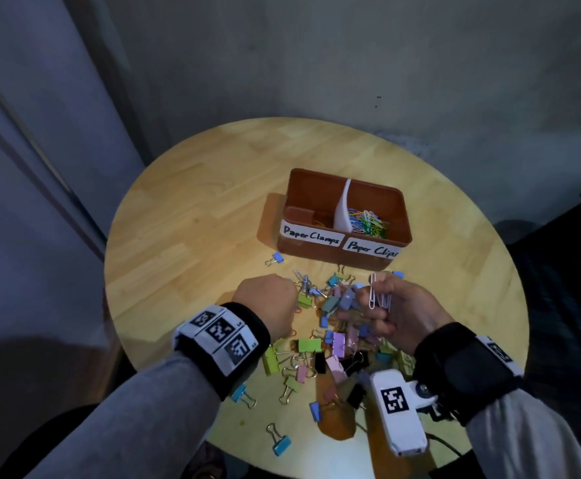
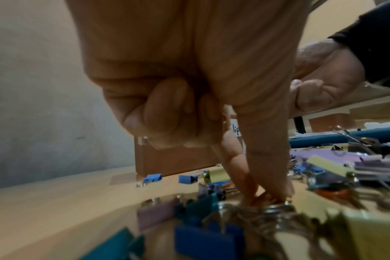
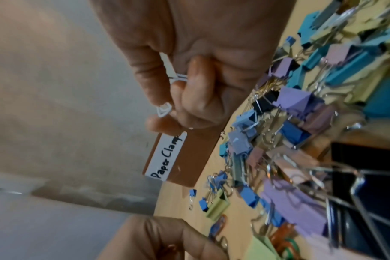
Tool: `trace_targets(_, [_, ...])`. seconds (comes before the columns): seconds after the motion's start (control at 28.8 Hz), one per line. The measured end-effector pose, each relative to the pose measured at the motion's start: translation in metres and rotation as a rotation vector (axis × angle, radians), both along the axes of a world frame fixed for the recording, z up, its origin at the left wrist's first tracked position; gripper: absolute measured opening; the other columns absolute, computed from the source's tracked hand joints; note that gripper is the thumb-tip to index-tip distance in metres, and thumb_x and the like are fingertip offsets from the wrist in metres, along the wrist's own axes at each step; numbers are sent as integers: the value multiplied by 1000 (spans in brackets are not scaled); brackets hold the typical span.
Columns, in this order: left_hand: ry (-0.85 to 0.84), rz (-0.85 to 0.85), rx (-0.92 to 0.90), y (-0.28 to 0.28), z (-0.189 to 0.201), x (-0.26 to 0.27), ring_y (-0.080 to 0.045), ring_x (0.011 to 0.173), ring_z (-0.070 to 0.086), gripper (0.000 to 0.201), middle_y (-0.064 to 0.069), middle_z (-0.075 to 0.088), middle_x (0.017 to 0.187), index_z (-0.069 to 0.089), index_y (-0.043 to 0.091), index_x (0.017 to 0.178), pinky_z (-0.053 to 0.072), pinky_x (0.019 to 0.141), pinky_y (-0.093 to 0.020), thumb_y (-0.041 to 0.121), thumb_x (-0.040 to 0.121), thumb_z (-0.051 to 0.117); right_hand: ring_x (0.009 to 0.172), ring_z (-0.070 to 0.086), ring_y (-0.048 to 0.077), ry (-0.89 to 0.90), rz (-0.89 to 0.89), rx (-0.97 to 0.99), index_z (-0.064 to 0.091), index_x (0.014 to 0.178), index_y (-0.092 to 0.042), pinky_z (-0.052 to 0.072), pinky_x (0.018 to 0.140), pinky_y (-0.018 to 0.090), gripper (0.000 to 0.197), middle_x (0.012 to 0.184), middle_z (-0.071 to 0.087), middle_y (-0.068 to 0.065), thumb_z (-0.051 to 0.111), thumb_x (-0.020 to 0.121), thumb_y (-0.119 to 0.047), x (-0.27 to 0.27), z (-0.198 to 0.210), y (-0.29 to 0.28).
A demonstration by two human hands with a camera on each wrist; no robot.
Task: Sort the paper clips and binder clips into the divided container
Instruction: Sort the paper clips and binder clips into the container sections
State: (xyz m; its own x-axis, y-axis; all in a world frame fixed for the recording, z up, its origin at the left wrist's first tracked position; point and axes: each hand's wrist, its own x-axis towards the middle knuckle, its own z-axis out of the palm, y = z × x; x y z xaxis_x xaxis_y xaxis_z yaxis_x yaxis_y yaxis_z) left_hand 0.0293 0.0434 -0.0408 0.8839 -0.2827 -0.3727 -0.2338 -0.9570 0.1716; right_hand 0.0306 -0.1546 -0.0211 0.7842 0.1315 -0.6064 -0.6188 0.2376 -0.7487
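The brown divided container [image 1: 399, 205] stands mid-table, labelled "Paper Clamps" on the left and "Paper Clips" on the right. Coloured paper clips [image 1: 368, 221] lie in its right compartment. A pile of coloured binder clips [image 1: 337, 340] covers the table in front of it. My right hand [image 1: 382, 302] hovers over the pile and pinches a few white paper clips [image 1: 373, 293], also seen as white paper clips [image 3: 164, 110]. My left hand [image 1: 268, 302] reaches down into the pile's left side. Its thumb and forefinger [image 2: 272, 184] pinch a small clip whose kind I cannot tell.
The round wooden table [image 1: 196, 209] stands against a grey wall. A stray blue binder clip [image 1: 275, 259] lies left of the container, another blue binder clip [image 1: 278, 442] near the front edge. The container's left compartment [image 1: 306, 209] shows little inside.
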Motion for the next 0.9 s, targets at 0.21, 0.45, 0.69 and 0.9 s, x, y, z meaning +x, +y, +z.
trace_targets(0.21, [-4, -46, 105, -16, 7, -3, -24, 94, 62, 10, -7, 61, 92, 63, 12, 95, 52, 77, -35, 18, 88, 58, 41, 27, 10, -69, 30, -71, 43, 81, -17, 17, 37, 12, 21, 58, 49, 5, 37, 87, 2, -2, 2, -14])
trace_targets(0.45, [63, -31, 118, -20, 3, 1, -20, 78, 53, 14, 3, 51, 79, 51, 18, 84, 50, 72, -31, 27, 87, 62, 43, 30, 11, -16, 61, -84, 58, 108, -6, 17, 38, 12, 37, 59, 43, 4, 30, 90, 7, -5, 1, -29])
trace_targets(0.69, [145, 174, -362, -11, 0, 8, -23, 73, 50, 20, -5, 53, 80, 42, 11, 89, 40, 67, -35, 26, 101, 37, 39, 37, 12, 81, -19, 63, 47, 90, -11, 23, 33, 14, 14, 62, 51, 7, 35, 94, -5, -1, 1, -41])
trace_targets(0.9, [295, 528, -1141, -27, 36, 14, -8, 39, 27, 22, 0, 44, 59, 36, 15, 78, 22, 38, -17, 12, 100, 36, 50, 50, 12, -21, 4, 75, 49, 101, -12, 41, 40, 19, 12, 72, 59, 6, 40, 99, -19, 36, 32, -46])
